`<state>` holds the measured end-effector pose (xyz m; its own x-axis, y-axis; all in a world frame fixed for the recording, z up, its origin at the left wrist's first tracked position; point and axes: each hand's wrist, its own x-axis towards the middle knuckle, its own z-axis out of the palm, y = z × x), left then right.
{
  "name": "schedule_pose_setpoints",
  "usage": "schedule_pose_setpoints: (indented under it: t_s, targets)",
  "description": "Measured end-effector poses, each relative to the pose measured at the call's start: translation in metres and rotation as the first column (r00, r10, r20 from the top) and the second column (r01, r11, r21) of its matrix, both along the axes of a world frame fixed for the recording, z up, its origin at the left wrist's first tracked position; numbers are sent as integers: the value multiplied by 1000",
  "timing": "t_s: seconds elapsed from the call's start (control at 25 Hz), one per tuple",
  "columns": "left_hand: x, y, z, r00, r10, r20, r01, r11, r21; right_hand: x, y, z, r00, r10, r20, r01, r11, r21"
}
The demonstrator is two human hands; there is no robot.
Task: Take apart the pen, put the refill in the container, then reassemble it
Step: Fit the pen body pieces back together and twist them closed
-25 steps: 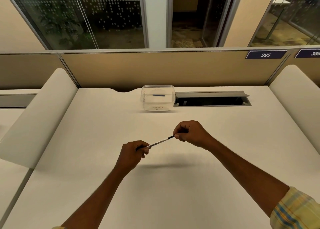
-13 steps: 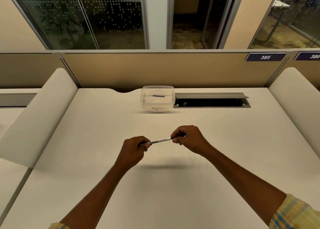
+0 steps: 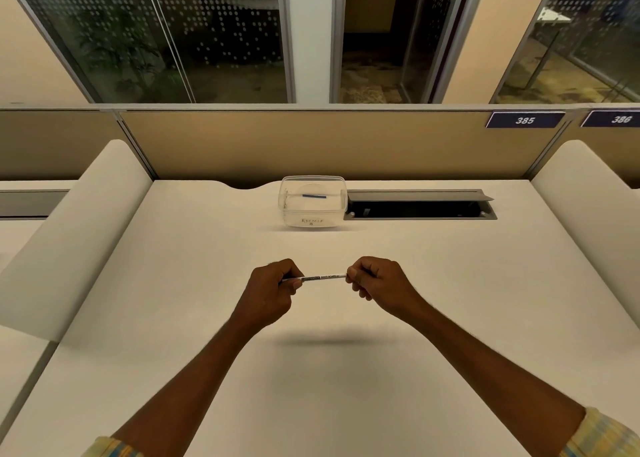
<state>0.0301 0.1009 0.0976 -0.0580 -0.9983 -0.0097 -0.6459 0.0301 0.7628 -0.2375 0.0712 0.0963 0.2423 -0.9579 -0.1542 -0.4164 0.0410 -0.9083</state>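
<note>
Item: pen [image 3: 323, 277], slim, white barrel with dark printed lettering. Position: held level in the air above the desk [image 3: 207, 318], well clear of its surface, running left to right between the person's two fists. Only the middle stretch of the barrel shows; both ends are buried in the fingers.

Left hand [image 3: 273, 288]: curled closed around the pen's left end, thumb pressed along the barrel. Right hand [image 3: 375, 280]: curled closed around the right end, fingertips pinching it. Which end is the tip and which the cap cannot be told.

Container [image 3: 312, 201]: clear plastic tub, lidless, at the far edge of the desk, well apart from the hands and straight ahead of them. A short blue piece [image 3: 313, 196] lies inside; a handwritten label faces the person. Just beside it to the right, an open cable slot [image 3: 419, 205] in the desk.

Stage, judged: a part at one end being twisted or pulled, either to open or to close the pen; the view does not settle which.

Risks, judged: a sudden release under a hard pull could send a small part flying toward the cable slot. Twisting at an angle could cross the thread or bend the thin barrel. Loose grip on a smooth surface may slip.
</note>
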Motion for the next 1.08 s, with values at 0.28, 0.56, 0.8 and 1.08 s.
schedule_pose_setpoints:
  t_s: [0.28,0.56,0.8,1.08]
  targets:
    - [3,-8,2,999,11,-38,-8,997,78,5,4,-2,995,-89,-33,81,976,-203]
    - [2,-5,3,1000,30,-8,-30,999,35,11,-1,10,971,-26,-236,-85,889,-449]
    - [0,-1,10,999,30,18,-29,999,-20,14,-3,19,979,10,-203,-51,979,-195]
    - [-2,-4,22,1000,25,2,-25,999,-42,15,4,26,999,-43,15,43,999,12]
